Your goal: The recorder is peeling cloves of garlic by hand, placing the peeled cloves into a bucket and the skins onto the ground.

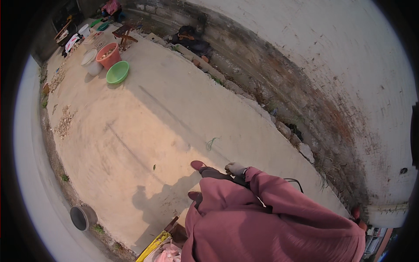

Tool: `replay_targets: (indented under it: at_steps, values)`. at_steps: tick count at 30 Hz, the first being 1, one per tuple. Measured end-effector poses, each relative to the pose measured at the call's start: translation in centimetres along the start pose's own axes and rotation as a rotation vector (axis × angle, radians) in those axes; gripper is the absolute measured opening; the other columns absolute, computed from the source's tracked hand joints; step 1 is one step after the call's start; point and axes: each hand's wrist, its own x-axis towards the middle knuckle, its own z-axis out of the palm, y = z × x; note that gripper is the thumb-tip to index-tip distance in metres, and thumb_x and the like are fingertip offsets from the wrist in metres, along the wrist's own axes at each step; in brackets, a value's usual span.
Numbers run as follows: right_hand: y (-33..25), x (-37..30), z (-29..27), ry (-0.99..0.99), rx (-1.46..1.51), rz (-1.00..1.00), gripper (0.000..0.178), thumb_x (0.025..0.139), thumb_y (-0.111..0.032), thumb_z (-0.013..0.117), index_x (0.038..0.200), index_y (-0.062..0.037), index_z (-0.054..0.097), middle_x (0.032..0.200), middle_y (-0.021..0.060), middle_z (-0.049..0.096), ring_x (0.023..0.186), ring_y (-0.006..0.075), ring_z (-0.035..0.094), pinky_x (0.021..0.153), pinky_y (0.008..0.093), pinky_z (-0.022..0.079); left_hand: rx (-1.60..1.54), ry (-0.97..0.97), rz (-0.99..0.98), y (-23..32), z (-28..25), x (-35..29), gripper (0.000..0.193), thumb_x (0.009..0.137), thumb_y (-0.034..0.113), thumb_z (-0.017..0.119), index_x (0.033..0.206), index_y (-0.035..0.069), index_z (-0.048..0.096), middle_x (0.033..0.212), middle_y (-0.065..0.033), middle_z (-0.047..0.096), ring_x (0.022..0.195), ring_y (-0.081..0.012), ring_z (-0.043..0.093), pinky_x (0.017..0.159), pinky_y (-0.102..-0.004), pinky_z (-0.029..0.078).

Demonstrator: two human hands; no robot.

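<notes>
My right hand (235, 169) hangs beside my right thigh, below a dusky-pink sleeve (279, 187). It looks pale, as if gloved, and its fingers are curled in. Whether anything lies inside them is too small to make out. My left hand is out of sight. Under the long pink garment (244, 218) my feet show in dark red shoes (198, 165) on the concrete. A tangle of green string (211, 143) lies on the ground a little ahead of the right hand.
Far left stand an orange-red bucket (108, 56) with pale lumps inside, a whitish bucket (92, 62), a green basin (118, 72) and a wooden stool (125, 34). Beyond sits a person in pink (111, 7). Rubble (305, 152) lines the right wall; a grey pot (83, 217) stands left.
</notes>
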Motion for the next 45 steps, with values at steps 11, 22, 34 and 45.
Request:
replay_targets:
  at_steps: [11, 22, 34, 45]
  values:
    - [2.6, -2.5, 1.6, 0.091, 0.058, -0.025, 0.037, 0.090, -0.029, 0.058, 0.110, -0.0002, 0.070, 0.091, 0.0084, 0.071, 0.080, 0.0204, 0.066, 0.072, 0.0368, 0.052, 0.008, -0.114, 0.066, -1.7, -1.6, 0.8, 0.044, 0.104, 0.034, 0.049, 0.127, -0.002, 0.059, 0.119, -0.0238, 0.062, 0.109, -0.0373, 0.060, 0.093, -0.0469, 0.049]
    - [2.4, -3.1, 1.9, 0.094, 0.035, -0.063, 0.036, 0.092, -0.028, 0.060, 0.111, 0.0001, 0.070, 0.092, 0.0102, 0.071, 0.080, 0.0208, 0.066, 0.071, 0.0367, 0.052, -0.005, -0.215, 0.100, -2.7, -1.5, 1.1, 0.042, 0.103, 0.032, 0.049, 0.125, -0.002, 0.060, 0.115, -0.0229, 0.063, 0.106, -0.0364, 0.061, 0.091, -0.0462, 0.050]
    - [-6.7, 0.4, -5.3, 0.231, 0.226, -0.150, 0.055, 0.095, -0.023, 0.060, 0.147, -0.0098, 0.046, 0.093, 0.0077, 0.071, 0.074, 0.0182, 0.068, 0.064, 0.0333, 0.052, -0.095, -0.291, 0.231, 4.6, 4.5, 4.0, 0.039, 0.102, 0.031, 0.050, 0.121, -0.001, 0.062, 0.111, -0.0219, 0.064, 0.103, -0.0355, 0.062, 0.088, -0.0455, 0.050]
    - [-32.3, 0.9, -20.2, 0.246, 0.355, -0.492, 0.035, 0.100, -0.026, 0.054, 0.131, -0.0095, 0.057, 0.085, 0.0036, 0.062, 0.065, 0.0116, 0.058, 0.052, 0.0284, 0.046, 0.032, -0.189, 0.265, 5.6, 1.1, 12.1, 0.037, 0.102, 0.029, 0.051, 0.118, -0.001, 0.064, 0.107, -0.0210, 0.065, 0.099, -0.0346, 0.063, 0.086, -0.0448, 0.051]
